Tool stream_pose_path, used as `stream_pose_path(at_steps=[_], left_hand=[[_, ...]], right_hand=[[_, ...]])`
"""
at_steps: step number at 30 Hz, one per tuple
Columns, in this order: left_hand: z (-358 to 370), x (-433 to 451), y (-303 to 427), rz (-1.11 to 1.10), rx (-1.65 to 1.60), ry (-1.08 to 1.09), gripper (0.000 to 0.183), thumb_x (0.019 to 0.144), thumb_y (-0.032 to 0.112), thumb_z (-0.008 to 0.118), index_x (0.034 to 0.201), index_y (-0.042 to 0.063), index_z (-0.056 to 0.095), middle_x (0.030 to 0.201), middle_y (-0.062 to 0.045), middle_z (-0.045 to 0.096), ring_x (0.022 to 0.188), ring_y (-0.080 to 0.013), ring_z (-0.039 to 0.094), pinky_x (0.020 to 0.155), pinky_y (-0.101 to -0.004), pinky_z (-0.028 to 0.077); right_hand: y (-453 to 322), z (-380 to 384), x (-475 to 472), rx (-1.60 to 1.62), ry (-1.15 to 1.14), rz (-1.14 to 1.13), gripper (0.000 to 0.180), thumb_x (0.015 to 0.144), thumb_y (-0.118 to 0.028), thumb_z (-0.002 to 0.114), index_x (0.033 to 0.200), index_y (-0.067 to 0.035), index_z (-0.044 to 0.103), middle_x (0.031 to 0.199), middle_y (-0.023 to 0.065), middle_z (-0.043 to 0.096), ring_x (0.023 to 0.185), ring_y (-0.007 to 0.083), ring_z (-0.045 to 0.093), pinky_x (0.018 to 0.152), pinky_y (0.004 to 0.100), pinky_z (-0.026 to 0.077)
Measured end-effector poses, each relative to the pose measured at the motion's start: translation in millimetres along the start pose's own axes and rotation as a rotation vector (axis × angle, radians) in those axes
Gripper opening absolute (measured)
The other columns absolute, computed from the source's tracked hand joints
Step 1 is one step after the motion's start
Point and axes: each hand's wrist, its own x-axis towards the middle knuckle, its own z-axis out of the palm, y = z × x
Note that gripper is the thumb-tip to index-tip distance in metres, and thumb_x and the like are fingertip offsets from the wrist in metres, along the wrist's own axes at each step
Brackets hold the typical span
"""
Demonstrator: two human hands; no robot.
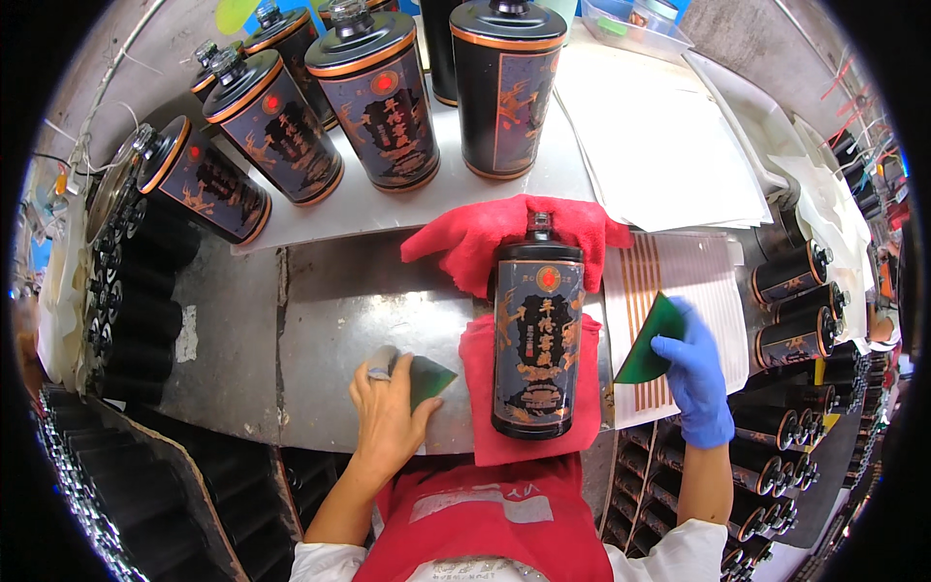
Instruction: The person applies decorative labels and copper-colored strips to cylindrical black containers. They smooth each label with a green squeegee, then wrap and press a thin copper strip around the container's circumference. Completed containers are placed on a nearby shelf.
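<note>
A black bottle [538,342] with a dark decorated label lies face up on a folded red cloth [481,385]. Its neck rests against a bunched red towel [473,244]. My left hand [389,407], bare apart from a grey covering on one finger, holds a dark green flat scraper [430,380] just above the metal bench, left of the bottle. In a blue glove, my right hand [694,371] grips another green flat scraper [649,342] over a pale sheet with copper-coloured stripes [644,269]. Neither scraper touches the bottle.
Several labelled bottles [374,109] stand on a raised shelf [349,211] at the back. White paper sheets [654,138] lie on the shelf's right. Dark bottles [138,320] are stacked on the left; labelled ones [793,345] lie on the right. More fill racks under the metal bench [349,313].
</note>
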Motion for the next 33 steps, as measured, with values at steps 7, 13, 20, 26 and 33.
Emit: stream_pose_path(at_steps=[7,13,20,26,33], left_hand=[[1.1,-0.3,-12.4,-0.222,-0.664,-0.122,0.040,0.076,0.009,0.069,0.109,0.002,0.047,0.100,-0.015,0.056,0.086,-0.0258,0.055,0.078,-0.0309,0.044],[-15.6,10.7,-2.7,-0.349,-1.344,0.195,0.027,0.083,0.002,0.062,0.107,0.003,0.049,0.092,-0.003,0.054,0.081,-0.0087,0.052,0.068,-0.0230,0.046],[-30.7,47.7,55.6,-0.149,-1.466,0.318,0.025,0.085,-0.001,0.058,0.103,0.006,0.041,0.092,-0.005,0.052,0.079,-0.0078,0.054,0.063,-0.0204,0.048],[-16.2,102.1,81.7,-0.023,-1.157,0.354,0.021,0.086,0.007,0.059,0.103,0.001,0.048,0.093,-0.008,0.052,0.083,-0.0148,0.052,0.076,-0.0275,0.043],[34.8,96.9,49.2,-0.341,-1.679,0.245,0.019,0.085,0.007,0.061,0.101,0.002,0.050,0.095,-0.004,0.052,0.091,-0.0105,0.049,0.081,-0.0245,0.041]], right_hand=[[-48.6,100.3,33.0,-1.178,-0.342,-1.026,0.035,0.072,-0.008,0.066,0.106,-0.015,0.063,0.089,0.0075,0.064,0.079,0.0226,0.061,0.069,0.0329,0.047],[-51.4,100.7,42.5,-1.371,-0.271,-1.328,0.027,0.070,-0.012,0.062,0.097,-0.017,0.061,0.082,0.0024,0.057,0.074,0.0198,0.055,0.064,0.0361,0.041],[2.3,79.6,-63.7,-0.901,-0.295,-0.566,0.023,0.079,-0.009,0.062,0.102,-0.009,0.056,0.093,0.0038,0.058,0.082,0.0124,0.058,0.069,0.0280,0.048],[-2.2,109.7,6.6,-0.362,0.087,-0.477,0.032,0.085,-0.007,0.058,0.114,-0.003,0.046,0.101,0.0068,0.055,0.090,0.0121,0.054,0.081,0.0251,0.045],[51.5,65.4,39.0,0.179,0.063,-0.124,0.033,0.086,-0.014,0.058,0.115,-0.004,0.047,0.100,0.0054,0.058,0.090,0.0114,0.056,0.080,0.0244,0.047]])
